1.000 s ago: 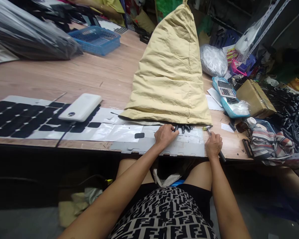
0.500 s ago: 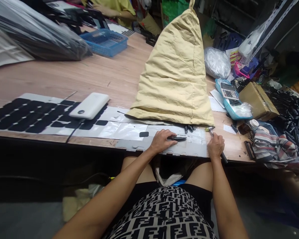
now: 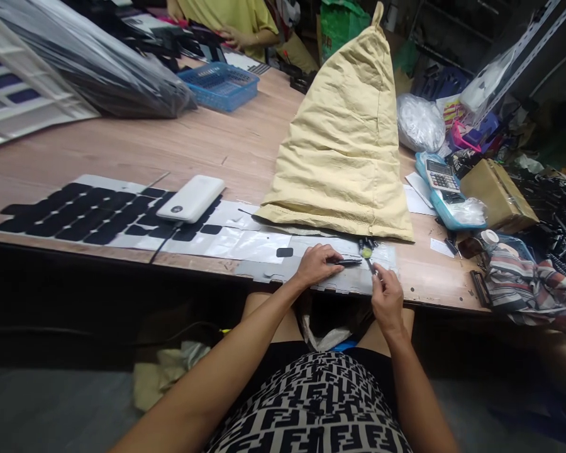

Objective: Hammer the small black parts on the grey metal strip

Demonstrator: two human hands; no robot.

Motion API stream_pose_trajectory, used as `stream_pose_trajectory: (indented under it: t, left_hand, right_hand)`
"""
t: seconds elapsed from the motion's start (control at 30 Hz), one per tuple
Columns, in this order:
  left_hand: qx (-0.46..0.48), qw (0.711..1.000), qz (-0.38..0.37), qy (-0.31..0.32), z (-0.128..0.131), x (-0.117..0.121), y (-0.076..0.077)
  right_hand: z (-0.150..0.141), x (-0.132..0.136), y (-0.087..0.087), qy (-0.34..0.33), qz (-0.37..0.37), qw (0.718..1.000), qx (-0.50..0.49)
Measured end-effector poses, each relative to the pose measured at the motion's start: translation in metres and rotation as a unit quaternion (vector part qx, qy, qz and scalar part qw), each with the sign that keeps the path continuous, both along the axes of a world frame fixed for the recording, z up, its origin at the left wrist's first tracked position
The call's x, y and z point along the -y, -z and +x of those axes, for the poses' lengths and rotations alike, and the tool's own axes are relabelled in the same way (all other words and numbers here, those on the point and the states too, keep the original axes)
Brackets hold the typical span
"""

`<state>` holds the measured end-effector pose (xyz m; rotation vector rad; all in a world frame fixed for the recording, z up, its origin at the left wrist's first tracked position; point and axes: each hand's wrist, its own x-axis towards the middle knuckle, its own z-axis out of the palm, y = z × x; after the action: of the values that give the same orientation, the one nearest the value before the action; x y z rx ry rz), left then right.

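Here's a slim, dark, tapering piece, smooth and glossy, low over the flat grey sheet at the near edge of the desk. The left hand has it, grip pinching its left end, fingers curled, palm down, forearm slanting in. And the right hand! Grip wrapped round a hammer-like tool, thin shaft tilted, rounded yellowish head just beside the piece's tip, fingers folded, forearm angling up. Right behind, stubby black pieces cluster at the hem of a big, creased yellow cloth sack. Off left, a smooth white rounded block sits on black patches over glossy white sheeting.
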<state>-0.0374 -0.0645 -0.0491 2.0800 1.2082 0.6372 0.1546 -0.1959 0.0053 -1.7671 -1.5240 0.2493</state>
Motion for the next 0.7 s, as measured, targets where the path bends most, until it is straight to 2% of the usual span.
stream_pose_trajectory:
  t: [0.1,0.2,0.4,0.6,0.7]
  left_hand:
    - [0.008,1.0,-0.006,0.004,0.0,0.0,-0.001]
    - [0.008,1.0,-0.01,0.003,0.0,0.0,-0.002]
    - [0.003,1.0,-0.01,-0.005,0.001,0.001,-0.004]
    - [0.013,1.0,-0.017,0.005,0.001,0.0,-0.005]
    - [0.011,1.0,-0.018,0.002,0.001,0.0,-0.005]
  right_hand:
    - [-0.019,0.0,0.0,-0.04,0.003,0.999,0.021]
    - [-0.025,-0.002,0.004,-0.055,0.0,0.997,0.045]
    - [-0.025,-0.004,0.013,-0.058,-0.036,0.995,0.077]
    - [-0.019,-0.003,0.007,-0.035,-0.007,0.997,0.065]
    - [-0.02,-0.002,0.008,-0.04,-0.019,0.997,0.071]
